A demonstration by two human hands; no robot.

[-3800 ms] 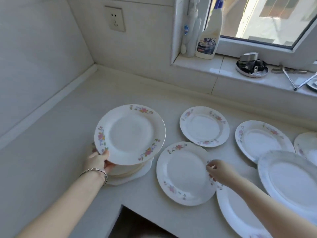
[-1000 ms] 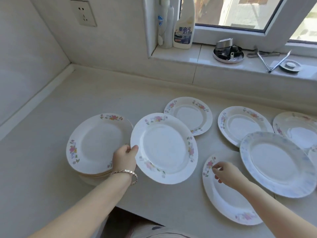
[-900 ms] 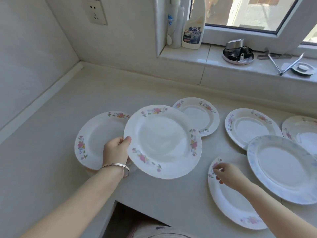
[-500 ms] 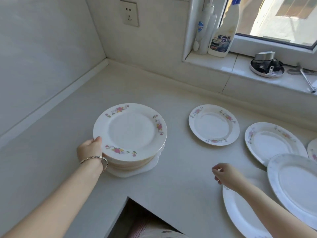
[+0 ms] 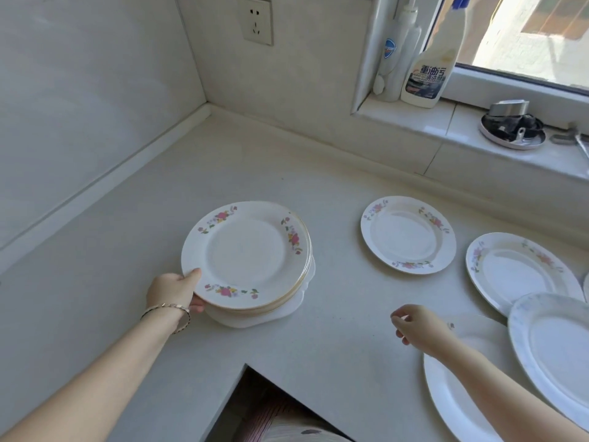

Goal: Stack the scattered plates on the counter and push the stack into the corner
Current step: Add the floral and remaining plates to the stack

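White plate stack [image 5: 247,260] partly hiding left hand [image 5: 170,290], blue-rimmed plate [image 5: 554,352] cut off

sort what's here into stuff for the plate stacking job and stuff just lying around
Job: stack, left hand gripping it, small floral plate, second floral plate, blue-rimmed plate, front plate by the right hand.
Lying about: spray bottle, pump bottle, round tin, wall socket.
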